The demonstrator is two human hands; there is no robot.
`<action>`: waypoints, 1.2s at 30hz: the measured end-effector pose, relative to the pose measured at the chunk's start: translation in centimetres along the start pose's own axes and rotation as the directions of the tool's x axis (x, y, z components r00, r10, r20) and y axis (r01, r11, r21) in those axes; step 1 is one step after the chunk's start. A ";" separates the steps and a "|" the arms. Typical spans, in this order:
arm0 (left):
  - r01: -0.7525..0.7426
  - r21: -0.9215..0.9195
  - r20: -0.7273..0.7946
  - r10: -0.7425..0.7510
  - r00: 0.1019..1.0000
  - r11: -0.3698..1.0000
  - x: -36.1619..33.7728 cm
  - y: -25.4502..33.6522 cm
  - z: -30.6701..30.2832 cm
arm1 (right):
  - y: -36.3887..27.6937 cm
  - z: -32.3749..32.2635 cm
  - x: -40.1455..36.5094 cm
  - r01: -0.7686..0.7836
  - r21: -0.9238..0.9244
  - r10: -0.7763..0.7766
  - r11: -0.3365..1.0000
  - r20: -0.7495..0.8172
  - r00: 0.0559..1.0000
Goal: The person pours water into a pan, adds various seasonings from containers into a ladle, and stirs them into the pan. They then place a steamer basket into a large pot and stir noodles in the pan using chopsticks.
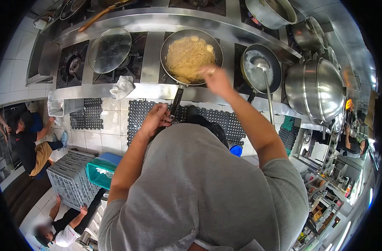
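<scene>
A dark frying pan (177,97) full of noodles (184,58) sits on the stove, its black handle pointing toward me. Several pale round slices (209,48) lie on the noodles at the far side. My right hand (216,79) is over the pan's near right rim, smeared by motion; whether its fingers hold anything I cannot make out. My left hand (155,120) is beside the end of the pan's handle, thumb and fingers bent and apart, not wrapped around it. Right of this pan, a second pan (243,69) holds whitish, foamy liquid and a ladle (266,81).
A glass lid (110,50) covers a left burner. A crumpled cloth (122,87) lies on the stove's front edge. A large steel pot (316,90) stands at right. Behind left, a person (67,228) grips stacked grey crates (74,178); another person (25,138) bends nearby.
</scene>
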State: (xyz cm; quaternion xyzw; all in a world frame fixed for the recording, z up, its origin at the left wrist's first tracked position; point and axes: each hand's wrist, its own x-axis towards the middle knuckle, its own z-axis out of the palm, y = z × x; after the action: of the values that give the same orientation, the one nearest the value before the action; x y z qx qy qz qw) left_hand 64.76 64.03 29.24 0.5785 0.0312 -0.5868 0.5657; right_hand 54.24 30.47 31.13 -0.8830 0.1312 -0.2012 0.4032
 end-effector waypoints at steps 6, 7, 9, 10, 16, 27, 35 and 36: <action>-0.041 0.185 -0.362 0.106 0.926 0.982 -0.6 -9.0 -12.2 | 0.4 0.1 0.3 -0.220 -0.103 0.167 0.970 -0.376 0.911; -0.007 0.201 -0.399 0.088 0.913 0.980 -0.3 -12.3 -15.9 | -0.7 1.4 -1.3 -0.139 -0.045 0.127 0.989 -0.207 0.970; 0.120 0.149 -0.510 -0.027 0.860 0.982 -1.3 -18.3 -22.1 | -1.4 1.5 -2.1 -0.065 0.027 0.066 0.998 -0.031 0.997; 0.206 0.075 -0.575 -0.127 0.808 0.976 -2.8 -20.4 -23.5 | -1.7 0.6 -1.9 -0.036 0.022 0.035 0.999 0.025 0.999; 0.466 -0.066 -0.560 -0.419 0.714 0.882 -8.1 -26.0 -23.4 | -0.7 -5.5 2.7 -0.234 0.011 0.230 0.972 -0.242 0.943; 0.327 0.002 -0.260 -0.315 0.913 0.945 -0.6 -17.3 -13.4 | -7.0 1.3 2.2 -0.064 -0.085 0.075 0.994 0.136 0.988; 0.081 0.495 -0.283 0.073 0.956 0.865 -3.9 -2.7 -12.6 | -2.5 -5.3 4.9 -0.339 0.175 0.379 0.924 -0.315 0.870; 0.077 0.547 -0.206 0.045 0.977 0.834 -2.9 -1.7 -13.7 | -3.5 -3.9 4.5 -0.355 0.202 0.403 0.913 -0.303 0.863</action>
State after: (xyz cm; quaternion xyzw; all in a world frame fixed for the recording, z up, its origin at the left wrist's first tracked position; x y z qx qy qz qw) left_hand 71.44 75.95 25.78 0.7755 -0.0747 -0.5109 0.3633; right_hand 56.66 28.34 37.21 -0.7616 0.3555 -0.2752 0.4668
